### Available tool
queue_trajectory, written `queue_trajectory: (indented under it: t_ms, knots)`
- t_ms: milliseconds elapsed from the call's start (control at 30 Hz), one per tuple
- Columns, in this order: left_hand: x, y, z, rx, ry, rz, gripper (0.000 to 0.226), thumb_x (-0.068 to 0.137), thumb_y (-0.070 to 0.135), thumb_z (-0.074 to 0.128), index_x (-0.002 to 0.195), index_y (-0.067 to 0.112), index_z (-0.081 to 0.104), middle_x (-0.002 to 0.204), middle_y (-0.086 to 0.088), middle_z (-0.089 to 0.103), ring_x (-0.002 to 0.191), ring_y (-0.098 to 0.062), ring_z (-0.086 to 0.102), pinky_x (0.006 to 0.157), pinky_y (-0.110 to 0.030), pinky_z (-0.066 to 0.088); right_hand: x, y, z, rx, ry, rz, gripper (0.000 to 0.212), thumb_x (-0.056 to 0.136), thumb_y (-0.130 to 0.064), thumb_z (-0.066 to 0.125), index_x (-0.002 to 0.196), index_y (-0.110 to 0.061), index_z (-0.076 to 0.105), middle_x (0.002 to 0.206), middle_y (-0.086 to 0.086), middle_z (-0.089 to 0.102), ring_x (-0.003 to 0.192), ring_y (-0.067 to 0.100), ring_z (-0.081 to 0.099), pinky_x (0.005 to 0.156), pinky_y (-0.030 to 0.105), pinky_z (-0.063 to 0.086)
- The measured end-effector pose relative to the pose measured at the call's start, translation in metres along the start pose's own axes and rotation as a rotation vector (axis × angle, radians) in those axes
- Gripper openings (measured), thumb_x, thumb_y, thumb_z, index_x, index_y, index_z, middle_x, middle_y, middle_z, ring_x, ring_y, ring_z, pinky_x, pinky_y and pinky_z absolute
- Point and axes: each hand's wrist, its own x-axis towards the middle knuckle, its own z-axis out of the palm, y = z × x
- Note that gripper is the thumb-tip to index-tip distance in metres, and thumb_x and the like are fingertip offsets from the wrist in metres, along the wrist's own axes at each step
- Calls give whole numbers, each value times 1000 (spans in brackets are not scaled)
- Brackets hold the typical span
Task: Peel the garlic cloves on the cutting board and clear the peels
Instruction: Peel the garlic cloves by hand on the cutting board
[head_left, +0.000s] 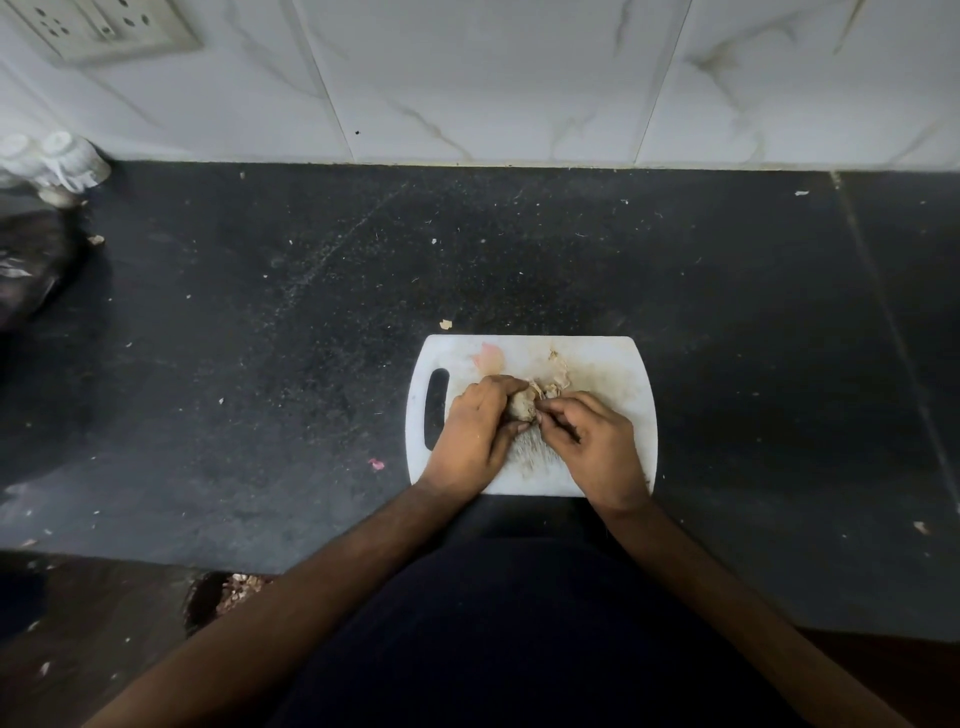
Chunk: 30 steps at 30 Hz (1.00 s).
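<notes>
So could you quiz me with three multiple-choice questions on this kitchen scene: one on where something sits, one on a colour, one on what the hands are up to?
1. Where is the cutting board's handle slot?
A. left side
B. right side
C. far edge

2. What colour is the countertop?
A. white
B. black
C. green

3. What is the left hand doing?
A. lying flat
B. holding garlic
C. gripping a knife

Answers:
1 A: the slot cuts through the cutting board on the left.
2 B: the countertop is dark black stone.
3 B: the left hand cups the garlic while the right hand picks at it.
</notes>
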Motion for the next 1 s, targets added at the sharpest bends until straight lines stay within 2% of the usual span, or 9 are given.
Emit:
queue_trajectory:
  t_ms: [233, 367, 433, 500, 600, 667, 767, 867, 1000]
  knots:
    - [0, 2, 2, 14, 10, 8, 30, 95, 14, 65, 124, 8, 56, 125, -10, 60, 110, -25, 58, 95, -41, 46, 3, -8, 4, -56, 4, 100, 14, 83, -3, 79, 96, -5, 75, 90, 5, 72, 72, 16, 68, 64, 36, 60]
    - [1, 5, 2, 56, 1, 61, 21, 97, 12, 62, 116, 8, 55, 123, -11, 57, 105, -26, 54, 94, -37, 44, 4, -12, 7, -48, 41, 233, 20, 85, -7, 78, 105, -6, 75, 91, 5, 75, 78, 17, 70, 73, 33, 60]
    - [-2, 5, 3, 77, -28, 81, 21, 96, 4, 63, 116, 5, 56, 129, -11, 55, 107, -24, 52, 97, -33, 44, 9, -9, 7, 31, 75, 363, 19, 88, -9, 76, 107, -9, 76, 90, 1, 76, 81, 14, 72, 79, 36, 62]
    - [-7, 4, 3, 18, -18, 29, 25, 95, 2, 63, 118, 7, 54, 132, -9, 53, 114, -21, 51, 101, -30, 43, 12, -3, 7, 123, 69, 412, 17, 90, -9, 74, 106, -13, 76, 88, -4, 76, 80, 12, 73, 78, 41, 63]
    - [-6, 4, 1, -77, 11, -79, 31, 97, 7, 64, 126, 6, 53, 134, -6, 54, 124, -11, 50, 108, -23, 40, 12, 1, 9, 199, 53, 413, 17, 95, -13, 68, 111, -17, 74, 93, -3, 76, 80, 15, 75, 74, 45, 64]
    - [-4, 4, 0, -91, 11, -106, 32, 98, 10, 63, 129, 8, 52, 132, -3, 57, 123, -13, 53, 107, -25, 42, 11, -1, 6, 236, 42, 417, 21, 101, -12, 61, 119, -14, 71, 106, -2, 75, 86, 13, 75, 73, 42, 65]
    - [-4, 5, -1, -118, 22, -136, 32, 99, 17, 62, 129, 15, 51, 124, 1, 60, 115, -15, 57, 100, -31, 48, 8, -6, -1, 191, 16, 292, 27, 105, -19, 55, 129, -15, 67, 120, -6, 69, 104, 10, 71, 84, 35, 62]
    - [-4, 6, -1, -138, 25, -156, 35, 100, 21, 63, 132, 17, 50, 121, 2, 61, 112, -13, 59, 96, -27, 49, 3, -12, -1, 91, -16, 100, 20, 99, -15, 67, 118, -11, 71, 110, -5, 64, 102, 9, 66, 87, 28, 57]
    - [-2, 8, -3, -101, 29, -102, 39, 100, 17, 64, 137, 13, 52, 129, 2, 59, 119, -10, 54, 103, -19, 40, 4, -8, -1, 58, -1, 131, 17, 92, -10, 74, 109, -13, 76, 102, -4, 71, 93, 10, 69, 83, 28, 59]
